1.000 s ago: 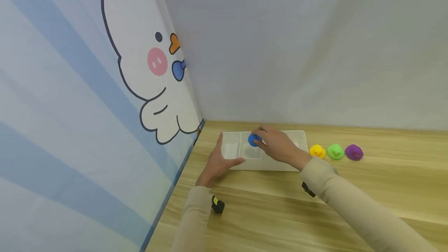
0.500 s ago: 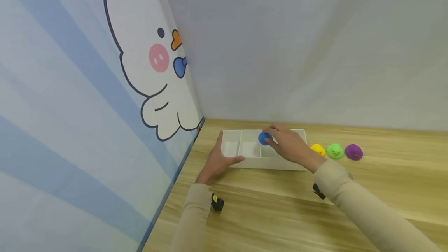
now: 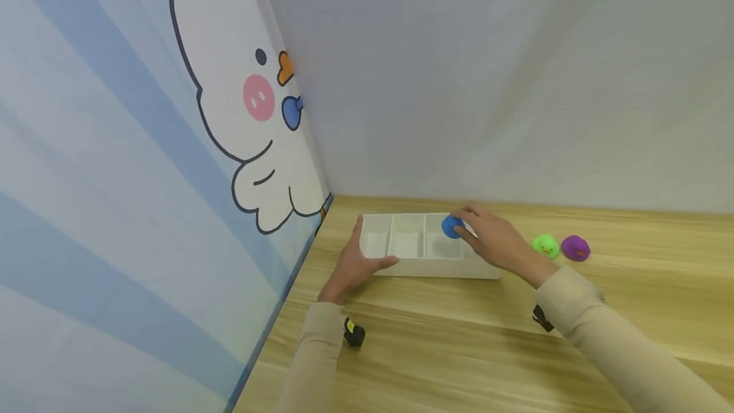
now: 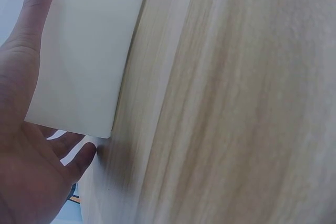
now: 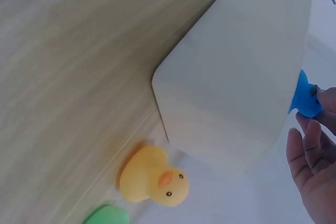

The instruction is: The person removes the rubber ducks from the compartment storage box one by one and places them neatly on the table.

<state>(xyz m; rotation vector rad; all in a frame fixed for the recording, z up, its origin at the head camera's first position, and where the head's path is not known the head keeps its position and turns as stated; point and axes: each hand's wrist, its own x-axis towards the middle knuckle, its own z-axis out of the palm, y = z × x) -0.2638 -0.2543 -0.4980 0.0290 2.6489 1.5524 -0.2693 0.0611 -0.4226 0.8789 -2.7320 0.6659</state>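
Note:
A white divided box [image 3: 444, 268] lies lengthwise on the table near the back wall. My left hand [image 3: 354, 266] grips its left end, thumb along the front rim and fingers round the end wall. My right hand [image 3: 497, 238] pinches a blue rubber duck [image 3: 452, 227] between thumb and fingers, over the third compartment from the left. In the right wrist view the blue duck shows just past the box's upper edge, partly hidden by it. The compartments to the left hold nothing; my right hand covers the rightmost part of the box.
Right of the box a green duck [image 3: 546, 246] and a purple duck [image 3: 576, 248] sit on the wooden table [image 3: 436, 343]. A yellow duck [image 5: 157, 179] stands by the box's right end, hidden in the head view. A cartoon-printed curtain [image 3: 218, 113] hangs at left.
My right hand has carried the blue duck rightward, from over the second compartment to over the third. The yellow duck has become hidden behind my right hand. My left hand stays on the box.

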